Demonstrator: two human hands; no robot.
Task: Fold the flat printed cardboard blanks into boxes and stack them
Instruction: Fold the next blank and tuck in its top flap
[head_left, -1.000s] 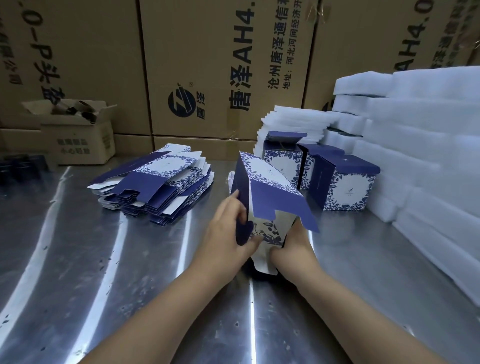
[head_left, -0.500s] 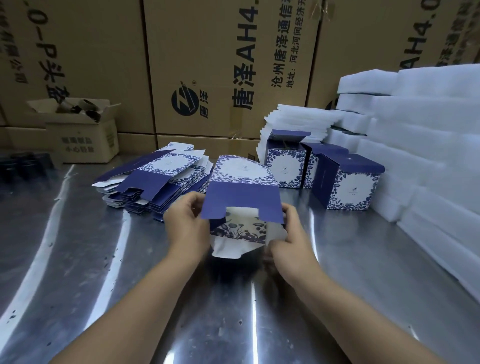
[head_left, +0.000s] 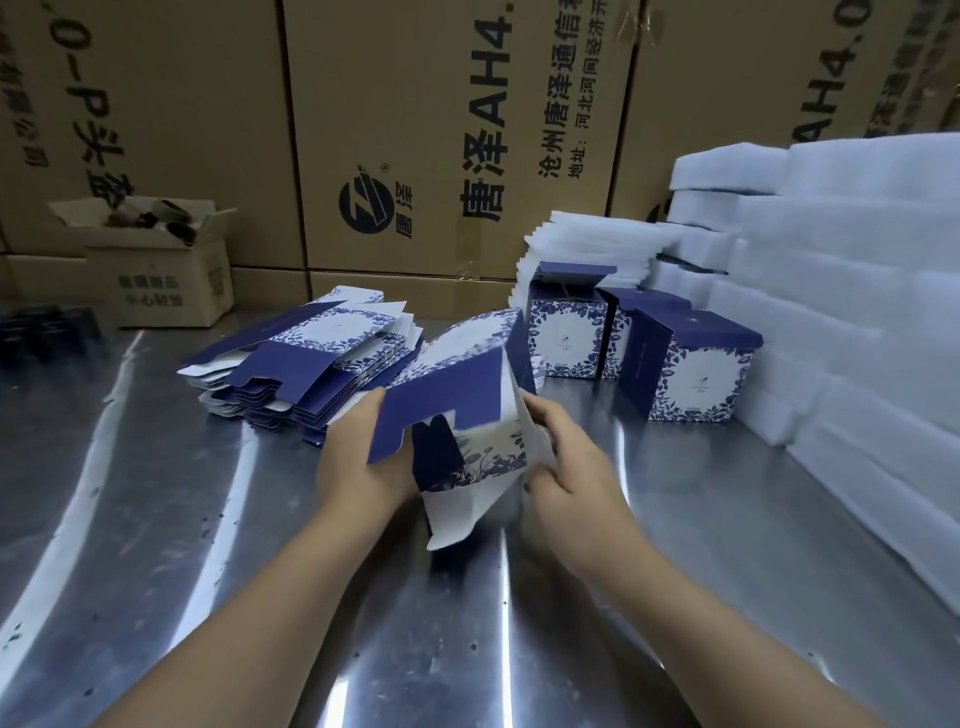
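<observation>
Held just above the middle of the surface (head_left: 208, 519), a half-opened blank (head_left: 467, 395) is gripped at its navy side by the left hand (head_left: 358, 457) and pinched at its white edge by the right hand (head_left: 566, 467); squaring the sleeve seems underway, and tucking the bottom flaps likely comes next.

- The half-folded cardboard blank (head_left: 441, 410) has navy-blue flaps, a white inside, and a blue leaf print on white panels.
- The pile of flat cardboard blanks (head_left: 332, 332) shows navy and blue foliage around a white oval.
- The folded square boxes (head_left: 701, 379) have navy lids and white faces framed in blue leaves.
- The stacked foam sheets (head_left: 857, 291) are plain white.
- The large corrugated cartons (head_left: 415, 104) are brown with black lettering.
- The metal table (head_left: 182, 545) is silver-grey.
</observation>
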